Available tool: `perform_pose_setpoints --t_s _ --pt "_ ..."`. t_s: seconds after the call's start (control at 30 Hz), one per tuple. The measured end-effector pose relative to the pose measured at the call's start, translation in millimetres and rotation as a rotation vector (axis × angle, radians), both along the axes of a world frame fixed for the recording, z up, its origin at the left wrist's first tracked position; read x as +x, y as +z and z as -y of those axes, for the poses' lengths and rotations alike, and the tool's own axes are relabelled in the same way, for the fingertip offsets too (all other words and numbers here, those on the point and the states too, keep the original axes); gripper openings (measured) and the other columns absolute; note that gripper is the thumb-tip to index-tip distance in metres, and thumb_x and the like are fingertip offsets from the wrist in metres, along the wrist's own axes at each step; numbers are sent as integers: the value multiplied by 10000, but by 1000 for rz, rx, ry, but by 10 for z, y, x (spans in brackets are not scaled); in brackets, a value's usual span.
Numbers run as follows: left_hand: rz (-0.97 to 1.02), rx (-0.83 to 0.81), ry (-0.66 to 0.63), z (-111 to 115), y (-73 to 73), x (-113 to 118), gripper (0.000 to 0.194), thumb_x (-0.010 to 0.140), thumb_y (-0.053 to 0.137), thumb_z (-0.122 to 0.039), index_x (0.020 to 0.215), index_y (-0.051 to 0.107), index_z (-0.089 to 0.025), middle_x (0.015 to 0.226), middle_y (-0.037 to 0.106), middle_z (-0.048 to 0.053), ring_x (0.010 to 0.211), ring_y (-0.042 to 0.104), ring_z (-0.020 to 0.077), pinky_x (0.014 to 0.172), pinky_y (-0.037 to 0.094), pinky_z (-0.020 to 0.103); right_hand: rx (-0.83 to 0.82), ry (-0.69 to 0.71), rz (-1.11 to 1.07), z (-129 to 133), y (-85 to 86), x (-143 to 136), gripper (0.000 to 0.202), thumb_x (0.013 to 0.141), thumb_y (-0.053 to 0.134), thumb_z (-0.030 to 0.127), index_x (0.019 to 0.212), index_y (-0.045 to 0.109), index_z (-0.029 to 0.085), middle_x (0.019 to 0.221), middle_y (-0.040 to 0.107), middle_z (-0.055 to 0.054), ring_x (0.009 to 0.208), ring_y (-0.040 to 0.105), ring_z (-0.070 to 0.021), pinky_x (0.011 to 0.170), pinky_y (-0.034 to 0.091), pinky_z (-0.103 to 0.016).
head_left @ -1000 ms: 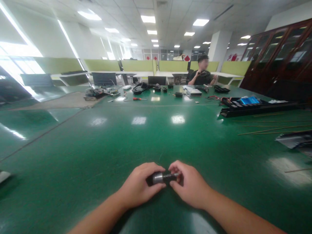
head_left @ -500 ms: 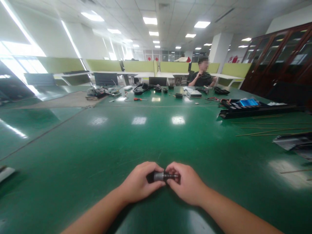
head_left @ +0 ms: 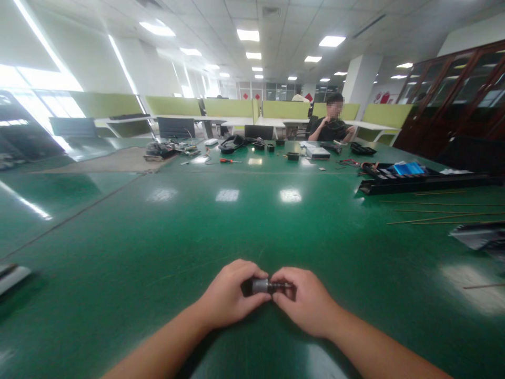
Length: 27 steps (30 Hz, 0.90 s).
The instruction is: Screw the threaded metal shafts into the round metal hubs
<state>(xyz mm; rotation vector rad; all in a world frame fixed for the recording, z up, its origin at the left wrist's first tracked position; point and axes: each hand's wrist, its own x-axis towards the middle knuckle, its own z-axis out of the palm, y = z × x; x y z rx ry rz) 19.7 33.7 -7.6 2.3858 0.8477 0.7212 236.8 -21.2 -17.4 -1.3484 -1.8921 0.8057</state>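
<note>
Low in the view, both hands meet around a small black-and-silver cylindrical part that narrows to a thin dark end on the right. My left hand is closed around its thicker, black left end, thumb below and fingers above. My right hand has its fingers curled about the thin end, with thumb and forefinger close to the silver body. The part lies level, just over the green tabletop. Fingers hide both of its tips, and its exact kind cannot be made out.
Across the table sits a person in dark clothing. An orange-handled screwdriver and small black boxes lie at the far side. On the right are a long black tray and thin rods. A white-edged object lies left.
The camera view has shifted slightly, so the scene sits a little further right. Both hands keep their hold on the cylindrical part, with the right fingers slightly repositioned.
</note>
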Motion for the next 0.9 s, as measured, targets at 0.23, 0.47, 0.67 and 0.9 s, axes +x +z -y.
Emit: perform_pose_setpoints --t_s 0.23,0.47,0.67,0.9 --pt "13 43 -15 18 14 -6 210 818 760 -298 999 681 -225 898 701 21 843 638 197 775 458 300 12 -5 16 22 2 -13 172 772 642 130 897 696 235 673 578 45 603 498 -135 573 323 -234" --pt "19 60 -22 33 18 -18 212 816 762 -292 998 678 -223 882 696 20 833 637 192 763 458 294 32 1 17 20 10 -27 139 781 647 137 868 697 233 671 586 45 602 504 -134 568 318 -235" --pt "27 59 -36 71 27 -11 226 808 776 -330 988 691 -224 865 696 20 815 637 186 753 456 290 52 15 2 23 6 -19 84 803 664 157 838 708 220 725 649 32 661 567 -141 614 353 -243" --pt "19 56 -27 74 42 3 216 794 786 -337 955 707 -216 832 689 32 797 627 191 727 442 289 51 14 -8 33 8 -17 63 803 683 166 834 714 211 732 663 25 669 584 -145 626 370 -247"
